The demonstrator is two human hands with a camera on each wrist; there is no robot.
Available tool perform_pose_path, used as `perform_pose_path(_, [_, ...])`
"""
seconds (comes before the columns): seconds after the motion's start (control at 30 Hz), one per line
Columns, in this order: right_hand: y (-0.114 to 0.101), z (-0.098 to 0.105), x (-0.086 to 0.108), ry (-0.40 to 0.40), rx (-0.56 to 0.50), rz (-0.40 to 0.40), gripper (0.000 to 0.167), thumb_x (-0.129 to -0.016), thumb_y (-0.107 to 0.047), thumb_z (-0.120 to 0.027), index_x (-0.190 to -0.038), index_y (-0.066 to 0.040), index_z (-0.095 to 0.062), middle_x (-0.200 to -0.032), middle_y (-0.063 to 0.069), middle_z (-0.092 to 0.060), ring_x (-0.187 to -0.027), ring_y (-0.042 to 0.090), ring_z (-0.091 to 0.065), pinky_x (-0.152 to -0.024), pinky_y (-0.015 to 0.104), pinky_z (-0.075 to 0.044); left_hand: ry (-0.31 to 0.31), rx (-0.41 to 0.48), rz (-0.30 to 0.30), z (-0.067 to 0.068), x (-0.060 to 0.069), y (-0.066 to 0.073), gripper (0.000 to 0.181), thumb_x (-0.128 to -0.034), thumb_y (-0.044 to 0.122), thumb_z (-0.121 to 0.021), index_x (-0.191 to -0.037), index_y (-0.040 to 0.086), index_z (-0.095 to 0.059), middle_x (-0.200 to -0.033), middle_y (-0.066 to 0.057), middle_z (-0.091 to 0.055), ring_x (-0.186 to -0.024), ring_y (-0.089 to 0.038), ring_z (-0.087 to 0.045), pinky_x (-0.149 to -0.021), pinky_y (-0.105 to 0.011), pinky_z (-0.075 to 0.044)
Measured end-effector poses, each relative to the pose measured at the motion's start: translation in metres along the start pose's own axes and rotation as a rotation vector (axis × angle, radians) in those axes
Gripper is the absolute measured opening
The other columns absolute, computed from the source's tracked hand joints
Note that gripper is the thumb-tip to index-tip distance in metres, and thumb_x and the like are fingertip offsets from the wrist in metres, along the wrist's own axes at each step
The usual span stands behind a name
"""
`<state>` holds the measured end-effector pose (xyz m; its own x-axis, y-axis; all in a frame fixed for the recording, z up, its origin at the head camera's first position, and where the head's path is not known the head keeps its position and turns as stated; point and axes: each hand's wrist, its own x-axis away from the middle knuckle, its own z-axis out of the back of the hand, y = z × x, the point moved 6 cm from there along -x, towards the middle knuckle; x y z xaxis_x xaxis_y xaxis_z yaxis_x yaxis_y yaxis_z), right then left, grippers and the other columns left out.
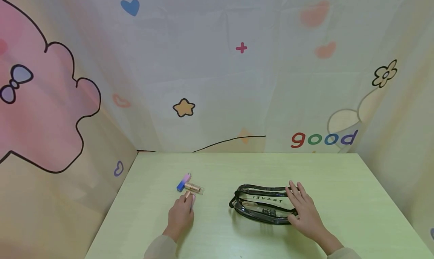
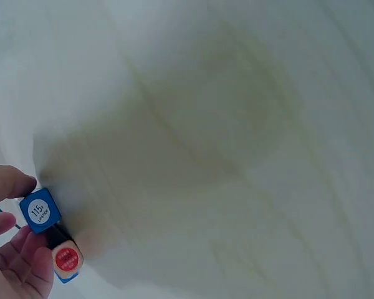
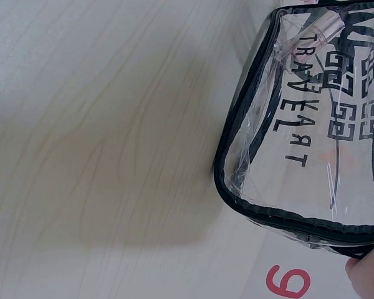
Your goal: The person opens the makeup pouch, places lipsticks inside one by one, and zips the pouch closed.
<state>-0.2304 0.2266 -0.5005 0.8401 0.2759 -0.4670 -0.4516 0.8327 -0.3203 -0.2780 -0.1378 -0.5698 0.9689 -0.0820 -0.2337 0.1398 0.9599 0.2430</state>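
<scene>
Lipstick (image 2: 40, 210) marked "115", pinched in left hand (image 1: 180, 215), right hand (image 1: 306, 215) straight-fingered on clear "TRAVEL" pouch (image 1: 262, 206)

One left hand (image 1: 181, 217) and one right hand (image 1: 306, 213) are seen. At the right, one clear pouch (image 1: 264, 217) is counted, with one pinkish tube (image 3: 318, 34) made out inside. At the left, three are counted: one pink-and-blue tube (image 1: 184, 182) and one gold tube (image 1: 193, 188) lying, one blue-ended tube (image 2: 40, 210) held.
</scene>
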Motion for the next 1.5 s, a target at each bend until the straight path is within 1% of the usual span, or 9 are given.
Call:
perform_pose_path(0.37, [-0.0004, -0.0001, 0.001, 0.002, 0.014, 0.001, 0.074, -0.067, -0.009, -0.052, -0.138, -0.007, -0.03, -0.144, 0.014, -0.026, -0.138, 0.016, 0.001, -0.097, 0.05, -0.021, -0.045, 0.019, 0.041, -0.0019, 0.0031, -0.0006, 0.032, -0.0729, 0.012, -0.062, -0.105, 0.01, -0.056, -0.094, -0.009, -0.057, -0.074, -0.023, -0.057, -0.053, -0.038, -0.045])
perform_pose_path(0.47, [-0.0003, -0.0001, 0.0014, 0.005, 0.018, 0.005, 0.075, -0.067, -0.009, -0.052, -0.138, -0.007, -0.029, -0.144, 0.014, -0.026, -0.138, 0.016, 0.001, -0.106, 0.043, -0.012, -0.052, 0.019, 0.051, -0.0013, 0.0028, -0.0013, 0.035, -0.0725, 0.013, -0.061, -0.107, 0.012, -0.056, -0.094, -0.008, -0.057, -0.073, -0.023, -0.057, -0.053, -0.038, -0.045])
perform_pose_path(0.57, [0.0005, -0.0008, 0.0019, 0.002, 0.017, 0.01, 0.076, -0.067, -0.008, -0.053, -0.138, -0.008, -0.028, -0.145, 0.013, -0.024, -0.137, 0.013, 0.004, -0.108, 0.026, 0.004, -0.07, 0.028, 0.061, -0.0018, 0.0026, -0.0021, 0.038, -0.0722, 0.013, -0.061, -0.11, 0.013, -0.055, -0.097, -0.009, -0.057, -0.075, -0.024, -0.058, -0.054, -0.039, -0.045])
perform_pose_path(0.7, [0.0014, -0.0018, 0.0026, -0.003, 0.021, 0.009, 0.077, -0.067, -0.008, -0.053, -0.139, -0.009, -0.027, -0.145, 0.012, -0.023, -0.138, 0.015, 0.003, -0.11, 0.033, -0.001, -0.1, 0.043, 0.074, -0.0038, 0.0031, -0.0024, 0.043, -0.0722, 0.012, -0.06, -0.115, 0.012, -0.054, -0.102, -0.01, -0.058, -0.081, -0.026, -0.059, -0.06, -0.041, -0.047])
perform_pose_path(0.73, [0.0014, -0.0018, 0.0025, 0.0, 0.021, 0.008, 0.077, -0.067, -0.008, -0.053, -0.139, -0.009, -0.027, -0.145, 0.012, -0.023, -0.138, 0.015, 0.003, -0.108, 0.041, -0.007, -0.104, 0.047, 0.076, -0.0043, 0.0033, -0.0024, 0.044, -0.0723, 0.011, -0.059, -0.116, 0.012, -0.054, -0.103, -0.011, -0.058, -0.082, -0.026, -0.059, -0.061, -0.041, -0.047])
perform_pose_path(0.8, [0.0014, -0.0017, 0.0024, 0.003, 0.017, 0.006, 0.077, -0.066, -0.009, -0.053, -0.139, -0.009, -0.028, -0.145, 0.012, -0.024, -0.138, 0.015, 0.002, -0.099, 0.051, -0.018, -0.103, 0.056, 0.072, -0.0049, 0.0037, -0.002, 0.043, -0.0731, 0.01, -0.058, -0.116, 0.011, -0.054, -0.103, -0.011, -0.058, -0.083, -0.026, -0.058, -0.064, -0.041, -0.048])
perform_pose_path(0.87, [0.0017, -0.0017, 0.0021, 0.01, 0.008, 0.007, 0.077, -0.066, -0.009, -0.053, -0.139, -0.01, -0.027, -0.145, 0.011, -0.024, -0.137, 0.013, 0.003, -0.094, 0.054, -0.022, -0.091, 0.063, 0.057, -0.0046, 0.0039, -0.0012, 0.042, -0.0734, 0.009, -0.058, -0.115, 0.011, -0.054, -0.102, -0.012, -0.057, -0.083, -0.026, -0.058, -0.066, -0.041, -0.048])
perform_pose_path(1.1, [0.001, -0.0011, 0.0024, 0.023, 0.013, 0.02, 0.08, -0.065, -0.009, -0.053, -0.14, -0.013, -0.025, -0.146, 0.008, -0.022, -0.137, 0.012, 0.004, -0.092, 0.054, -0.023, -0.067, 0.058, 0.023, -0.0049, 0.0043, -0.0003, 0.038, -0.0745, 0.008, -0.057, -0.112, 0.01, -0.055, -0.103, -0.014, -0.057, -0.085, -0.028, -0.058, -0.066, -0.043, -0.048])
perform_pose_path(1.5, [-0.0008, 0.0001, 0.0002, -0.009, 0.003, -0.008, 0.074, -0.066, -0.008, -0.053, -0.137, -0.006, -0.031, -0.144, 0.013, -0.025, -0.137, 0.009, 0.005, -0.089, 0.057, -0.025, -0.036, 0.056, -0.006, -0.0013, 0.0034, 0.0039, 0.036, -0.0757, 0.011, -0.057, -0.112, 0.013, -0.055, -0.1, -0.009, -0.055, -0.078, -0.022, -0.054, -0.057, -0.037, -0.047])
